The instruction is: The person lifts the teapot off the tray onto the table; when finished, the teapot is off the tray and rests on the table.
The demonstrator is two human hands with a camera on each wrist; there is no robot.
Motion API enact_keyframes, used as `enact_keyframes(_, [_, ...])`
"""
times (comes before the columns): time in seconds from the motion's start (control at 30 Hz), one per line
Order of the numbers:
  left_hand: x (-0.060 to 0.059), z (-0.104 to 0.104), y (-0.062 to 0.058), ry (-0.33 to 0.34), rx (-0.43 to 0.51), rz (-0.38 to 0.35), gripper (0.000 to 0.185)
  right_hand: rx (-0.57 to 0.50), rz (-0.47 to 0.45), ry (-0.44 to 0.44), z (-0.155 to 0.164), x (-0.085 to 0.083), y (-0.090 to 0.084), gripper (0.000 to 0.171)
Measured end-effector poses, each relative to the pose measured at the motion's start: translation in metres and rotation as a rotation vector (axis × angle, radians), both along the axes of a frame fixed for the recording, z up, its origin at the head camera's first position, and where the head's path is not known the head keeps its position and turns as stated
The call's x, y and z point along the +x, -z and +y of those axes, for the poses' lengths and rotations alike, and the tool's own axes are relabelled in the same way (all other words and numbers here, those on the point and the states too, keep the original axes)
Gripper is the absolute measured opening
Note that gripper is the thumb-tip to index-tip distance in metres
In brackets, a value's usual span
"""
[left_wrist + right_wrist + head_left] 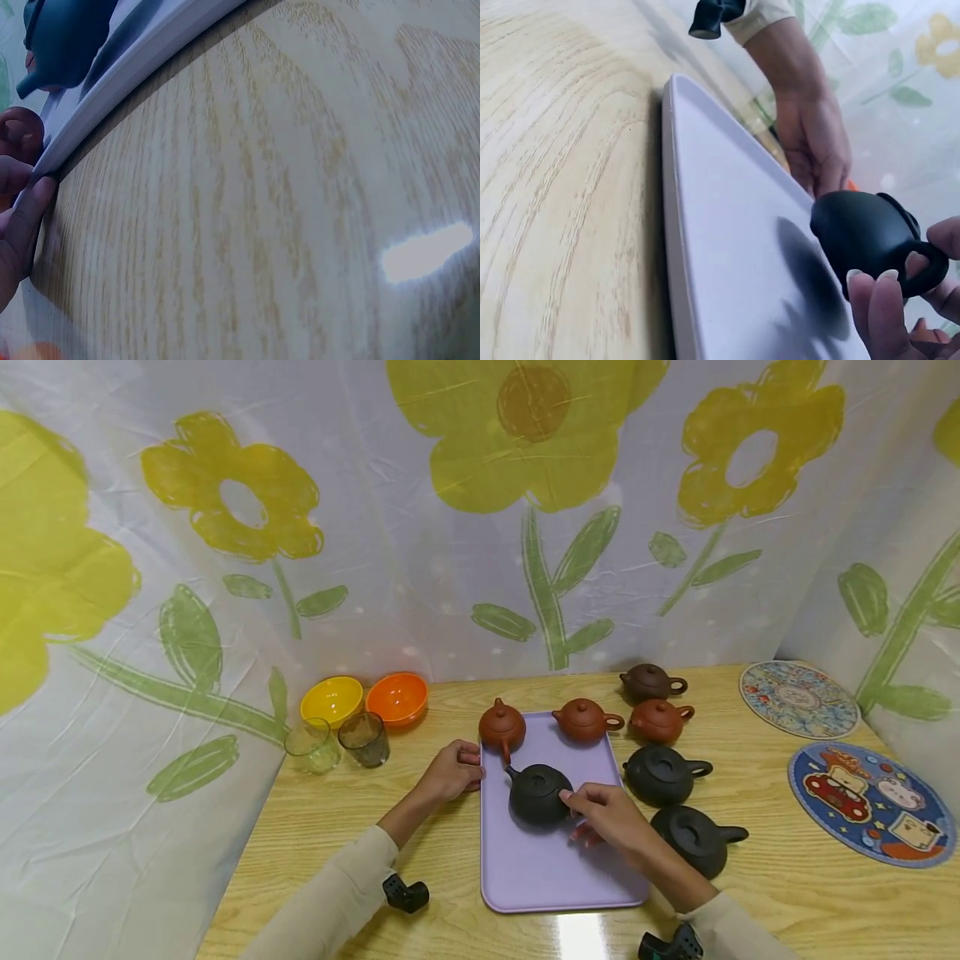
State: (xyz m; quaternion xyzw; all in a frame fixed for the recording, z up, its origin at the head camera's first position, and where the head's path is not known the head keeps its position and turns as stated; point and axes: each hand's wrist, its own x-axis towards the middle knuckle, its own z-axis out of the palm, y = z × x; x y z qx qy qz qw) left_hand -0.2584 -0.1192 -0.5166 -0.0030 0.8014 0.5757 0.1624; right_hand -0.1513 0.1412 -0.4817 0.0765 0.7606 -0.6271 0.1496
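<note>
Two hands of mine work over a pale wood-grain worktop point(787, 877), glossy enough to throw back a bright glare, with a thin white curtain printed with yellow flowers hung behind it. On the worktop lies a smooth lilac tray point(540, 868), a rounded rectangle with a raised rim. My left hand point(452, 771) rests at the tray's left edge, fingers bent against the rim; I cannot tell whether they clasp it or merely press on it. My right hand point(609, 816) pinches the loop handle of a matte black teapot point(537, 793), squat and round with a flat lid, which sits on the tray near its middle, spout pointing to the far left.

Two reddish clay teapots stand at the tray's far end, one point(502, 727) at the left corner and one point(586, 719) toward the right corner. Off the tray to the right sit four more pots: a dark brown one point(651, 682), a red-brown one point(658, 720), and two black ones point(664, 773) point(696, 838). Two round patterned mats point(798, 698) point(870, 803) lie at the far right. To the left are a yellow bowl point(331, 700), an orange bowl point(397, 697), a clear glass point(311, 747) and a smoky glass point(364, 739).
</note>
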Motion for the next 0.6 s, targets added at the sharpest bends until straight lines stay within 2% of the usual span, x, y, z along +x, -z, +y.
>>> enact_keyframes(0.33, [0.001, -0.001, -0.002, 0.006, 0.005, 0.007, 0.041, 0.058, 0.056, -0.115, 0.026, 0.008, -0.023, 0.04])
enact_keyframes(0.6, [0.0, -0.001, -0.002, 0.015, -0.003, -0.009, 0.04, 0.065, 0.077, -0.187, 0.062, 0.009, -0.048, 0.036])
